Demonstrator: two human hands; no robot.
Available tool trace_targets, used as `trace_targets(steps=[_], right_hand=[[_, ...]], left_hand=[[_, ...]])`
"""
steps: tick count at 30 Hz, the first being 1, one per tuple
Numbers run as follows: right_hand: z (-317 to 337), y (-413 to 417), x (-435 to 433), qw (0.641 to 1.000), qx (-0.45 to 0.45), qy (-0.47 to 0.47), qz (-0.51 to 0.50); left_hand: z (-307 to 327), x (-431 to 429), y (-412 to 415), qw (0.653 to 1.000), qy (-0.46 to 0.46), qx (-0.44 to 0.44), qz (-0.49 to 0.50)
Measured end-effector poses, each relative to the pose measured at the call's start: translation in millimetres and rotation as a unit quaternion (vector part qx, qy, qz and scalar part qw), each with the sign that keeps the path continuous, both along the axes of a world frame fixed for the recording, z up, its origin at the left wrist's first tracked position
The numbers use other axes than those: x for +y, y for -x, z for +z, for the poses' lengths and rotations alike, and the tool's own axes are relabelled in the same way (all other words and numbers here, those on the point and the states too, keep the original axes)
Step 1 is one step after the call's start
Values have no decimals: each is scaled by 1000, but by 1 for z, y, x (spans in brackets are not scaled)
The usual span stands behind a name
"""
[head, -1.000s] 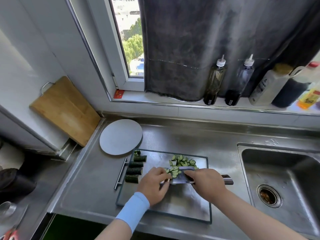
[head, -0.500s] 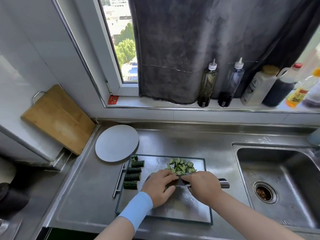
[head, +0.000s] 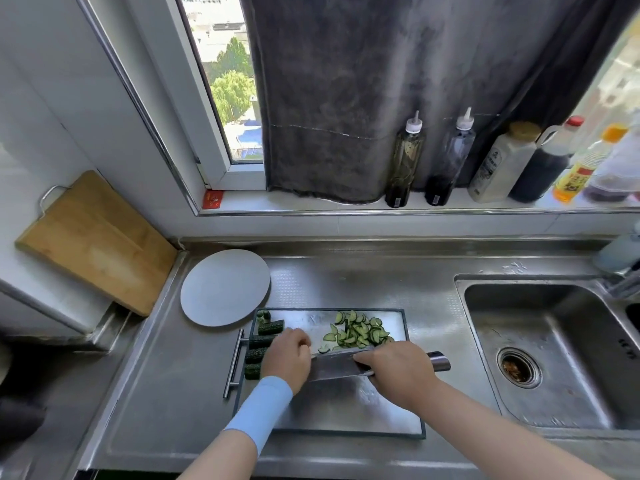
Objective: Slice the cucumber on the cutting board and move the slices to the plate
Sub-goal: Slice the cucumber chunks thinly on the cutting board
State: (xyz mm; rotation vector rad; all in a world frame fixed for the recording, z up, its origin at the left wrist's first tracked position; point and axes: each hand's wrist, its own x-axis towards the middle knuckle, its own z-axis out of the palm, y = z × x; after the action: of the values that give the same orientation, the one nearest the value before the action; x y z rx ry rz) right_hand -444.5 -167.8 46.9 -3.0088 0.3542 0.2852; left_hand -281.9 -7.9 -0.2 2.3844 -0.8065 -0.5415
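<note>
No text can be read. The white bottle (head: 498, 168) and yellow bottle (head: 577, 174) on the far right sill (head: 311, 206) bear labels, perhaps with characters, too blurred.

Pretty much all steel here: the counter (head: 346, 278) and the sink (head: 540, 358) on the right are brushed stainless. The cutting board (head: 346, 403) looks like shinier, scuffed metal with a dark rim, and the cleaver (head: 332, 367) has a polished handle. The plate (head: 225, 289) is matt grey, the cucumber chunks (head: 270, 328) have bumpy glossy skin, the far-left board (head: 97, 237) is plain wood, and the curtain (head: 381, 81) is dark fuzzy cloth.
</note>
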Motion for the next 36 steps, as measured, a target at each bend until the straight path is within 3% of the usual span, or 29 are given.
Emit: trace_targets(steps=[4,12,15,17,18,24,28,32,36], right_hand=[[2,-1,1,1000,-2,-1,-6],[4,-7,10,1000,12,-2,7],[4,-8,11,1000,0,-9,-2],[2,-8,11,1000,-3,-4,-6],[1,-8,9,1000,-7,-7,-8],[-4,-8,10,1000,1,6,11],[-6,-10,7,1000,-22,15,16],[-5,-11,7,1000,-9,3,11],[2,-9,6,1000,6,-15,16]], left_hand=[[-9,26,-10,997,-62,24,37],[-6,-2,-16,966,-159,4,-202],[-3,-7,-15,991,-59,-28,-116],[-3,-3,-15,999,50,13,-6],[-3,-1,-16,997,61,42,8],[-15,-1,-24,984,-55,129,-107],[-13,-16,-21,987,-3,118,-109],[7,-41,3,971,9,191,-145],[14,-61,6,951,-80,147,-261]])
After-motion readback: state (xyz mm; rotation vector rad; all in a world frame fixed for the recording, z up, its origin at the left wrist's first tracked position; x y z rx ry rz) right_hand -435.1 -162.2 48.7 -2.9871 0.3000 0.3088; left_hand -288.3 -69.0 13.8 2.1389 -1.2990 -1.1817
